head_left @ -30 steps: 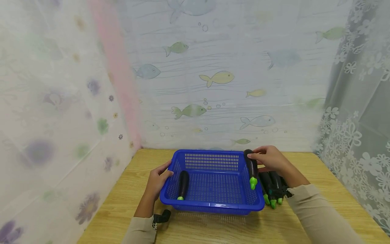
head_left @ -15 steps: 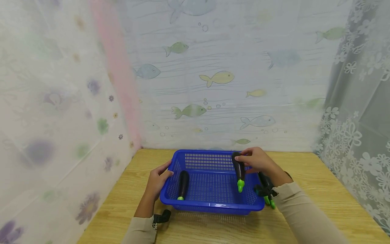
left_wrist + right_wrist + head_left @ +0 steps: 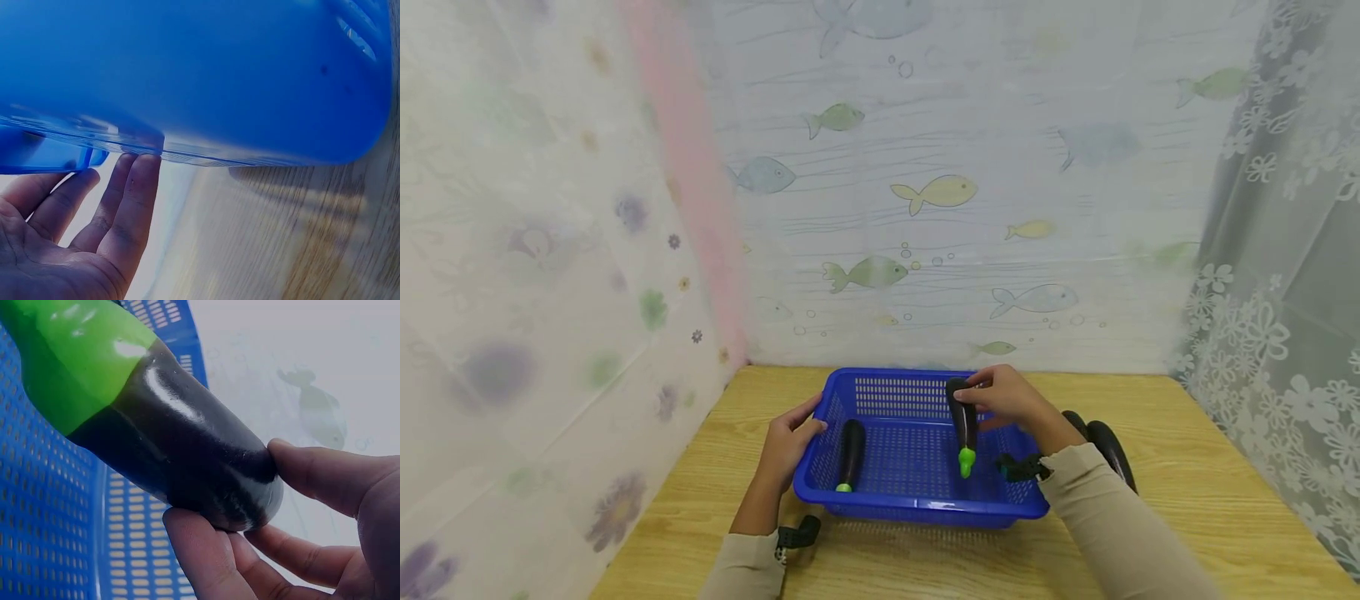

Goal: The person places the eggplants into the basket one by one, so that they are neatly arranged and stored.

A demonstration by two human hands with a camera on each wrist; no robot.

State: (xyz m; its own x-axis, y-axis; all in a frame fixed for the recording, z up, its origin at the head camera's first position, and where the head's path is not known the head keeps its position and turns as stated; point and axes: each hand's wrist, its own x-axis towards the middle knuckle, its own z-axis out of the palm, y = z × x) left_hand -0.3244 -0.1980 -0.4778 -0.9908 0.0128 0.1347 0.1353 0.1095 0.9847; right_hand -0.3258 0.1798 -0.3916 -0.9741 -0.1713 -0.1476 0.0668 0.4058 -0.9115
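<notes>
While I had the right hand (image 3: 1009,396) pinching the first eggplant (image 3: 962,417) by its rounded dark end, that eggplant slanted down from the fingertips over the blue basket (image 3: 917,503), its green end lowest and toward the near side. The right wrist view showed me the thumb on one side of the glossy skin and the fingers on the other, their gap just the eggplant's width. I could not tell whether the green tip touched the basket's floor below those fingers.

My left hand (image 3: 792,446) held the basket's left side, thumb over the rim and fingers against the outside; from its wrist I saw fairly straight fingers, their tips at the blue plastic. A second eggplant (image 3: 852,454) lay inside the basket, near the left thumb and well apart from the right fingers. To the right of the right fingers, outside the basket, two loose eggplants (image 3: 1110,450) lay on the wooden table (image 3: 1210,500), partly hidden by the forearm. Below the left fingers, a black device (image 3: 799,532) sat at the beige sleeve (image 3: 745,567). Beyond all the fingers, a fish-printed sheet (image 3: 940,192) hung behind the table.
</notes>
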